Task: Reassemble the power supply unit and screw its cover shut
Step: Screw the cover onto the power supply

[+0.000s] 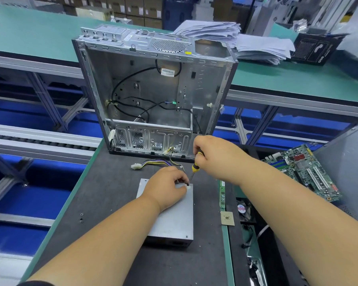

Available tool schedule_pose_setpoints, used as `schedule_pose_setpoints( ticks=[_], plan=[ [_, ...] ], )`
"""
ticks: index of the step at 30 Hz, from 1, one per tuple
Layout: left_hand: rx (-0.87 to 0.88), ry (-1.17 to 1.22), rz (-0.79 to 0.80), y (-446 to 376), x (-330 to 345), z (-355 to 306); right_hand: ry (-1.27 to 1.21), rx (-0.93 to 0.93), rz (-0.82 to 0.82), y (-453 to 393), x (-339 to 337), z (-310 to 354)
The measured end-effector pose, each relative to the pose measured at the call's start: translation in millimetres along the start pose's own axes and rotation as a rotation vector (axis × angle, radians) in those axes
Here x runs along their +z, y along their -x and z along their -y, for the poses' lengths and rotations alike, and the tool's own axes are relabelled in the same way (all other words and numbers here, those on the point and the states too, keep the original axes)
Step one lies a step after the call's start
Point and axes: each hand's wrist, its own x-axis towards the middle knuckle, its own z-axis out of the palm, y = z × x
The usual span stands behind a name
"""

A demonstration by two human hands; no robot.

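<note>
On a dark mat, near centre, lies a grey power supply unit [169,219], cover on. The left hand [164,187] rests on its far end, fingertips pinching a screw [188,185] at the far right corner. Just right, the right hand [213,155] grips a yellow-handled screwdriver [193,169], tip on that screw. Best practice: keep the driver upright, press lightly, release the pinch once threads catch.

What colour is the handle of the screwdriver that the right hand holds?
The screwdriver handle is yellow with black parts, held by the right hand; the head view shows it.
</note>
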Motion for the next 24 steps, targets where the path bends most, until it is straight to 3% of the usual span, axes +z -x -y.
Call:
schedule_pose_setpoints(
  ticks=[4, 8, 16, 21, 24],
  plan=[
    [0.002, -0.001, 0.005, -0.8, 0.2, 0.0, 0.109, -0.013, -0.041, 0.7, 3.0, 0.7],
    [-0.001, -0.004, 0.009, -1.3, 0.4, 0.9, 0.288, 0.097, -0.115, -3.2, 11.4, 0.7],
    [0.011, -0.007, 0.002, -1.9, 1.4, 2.0, -0.043, 0.022, -0.032, -0.1, 8.8, 9.1],
    [-0.001, -0.016, 0.007, -1.9, 1.4, 2.1, 0.208, -0.010, -0.117, -1.9, 13.8, 5.8],
    [0.013, -0.017, 0.001, -2.1, 1.4, 2.5, 0.174, 0.024, -0.167, -1.5, 19.6, 3.5]
  ],
)
